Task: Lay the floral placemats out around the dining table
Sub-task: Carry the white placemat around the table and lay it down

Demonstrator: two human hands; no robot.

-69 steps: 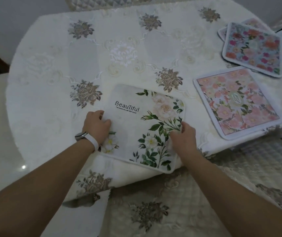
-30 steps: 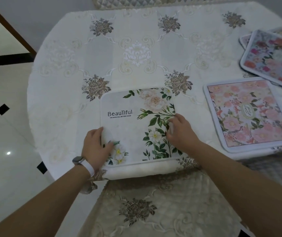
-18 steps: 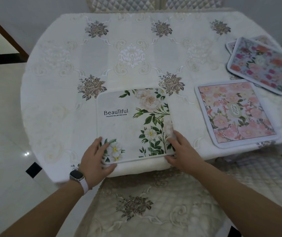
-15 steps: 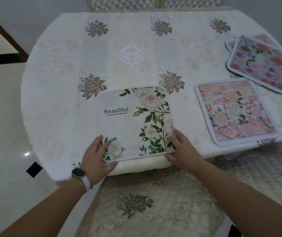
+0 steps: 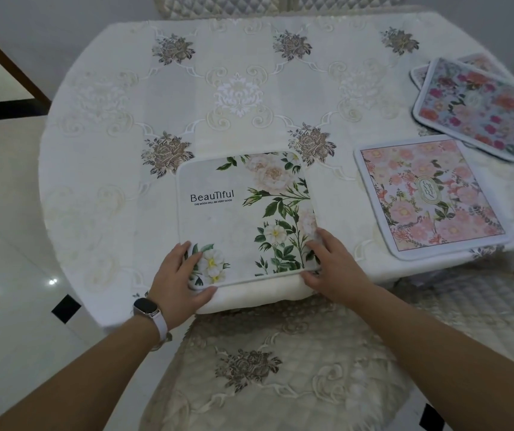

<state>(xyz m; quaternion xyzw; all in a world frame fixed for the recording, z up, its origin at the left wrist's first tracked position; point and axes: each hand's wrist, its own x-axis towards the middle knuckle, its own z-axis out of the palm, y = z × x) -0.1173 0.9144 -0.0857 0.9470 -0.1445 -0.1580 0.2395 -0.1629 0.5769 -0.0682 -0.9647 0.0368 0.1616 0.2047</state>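
A white floral placemat (image 5: pixel 234 219) printed "Beautiful" lies flat at the table's near edge. My left hand (image 5: pixel 178 281) grips its near left corner, thumb under the edge and fingers on top. My right hand (image 5: pixel 332 265) holds its near right corner the same way. A pink floral placemat (image 5: pixel 430 195) lies flat to the right. Farther right, a blue-and-red floral placemat (image 5: pixel 473 104) rests on top of another mat (image 5: pixel 420 76), of which only edges show.
The round table (image 5: pixel 118 119) wears a cream embroidered cloth. A quilted chair seat (image 5: pixel 265 368) is pushed in right below my hands. Another chair back (image 5: pixel 218 4) stands at the far side. Glossy tiled floor (image 5: pixel 6 259) lies to the left.
Both hands slid from the mat's middle sides down to its near corners. The white mat has been squared up along the table's near edge.
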